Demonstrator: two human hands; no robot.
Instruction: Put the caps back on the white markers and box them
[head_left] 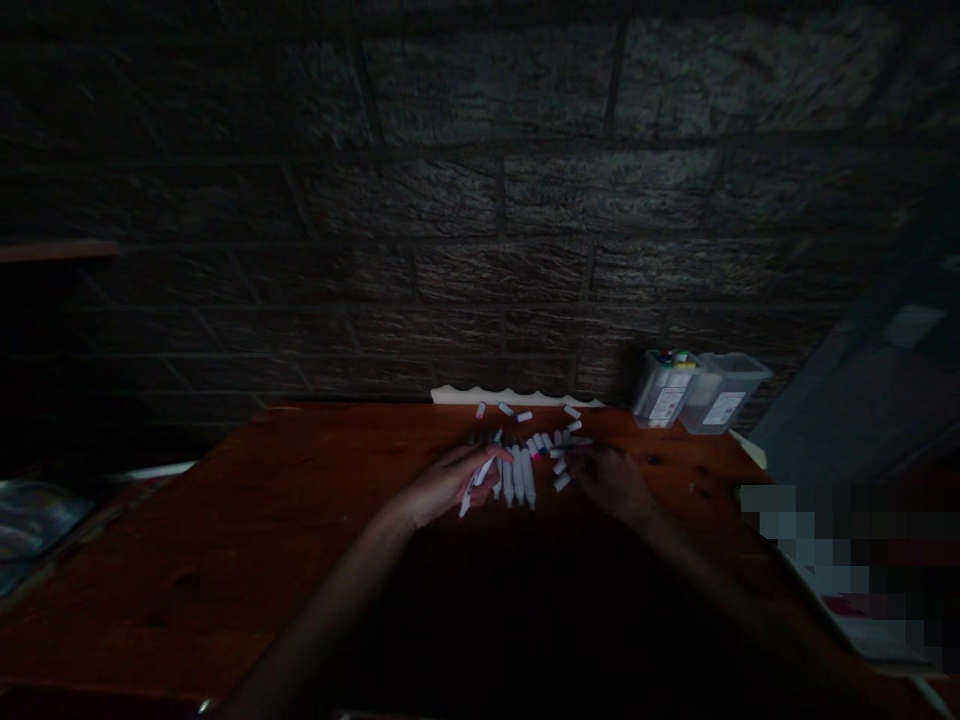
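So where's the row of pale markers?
In the head view, the row of pale markers lies on the table just right of centre, between the left hand and the right hand.

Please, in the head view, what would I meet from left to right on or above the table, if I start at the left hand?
Left hand → lined-up markers → right hand → first tub → second tub.

A dim room, home or workshop unclear. A dark, rough block wall (465, 200) rises behind the reddish-brown wooden worktop (247, 530).
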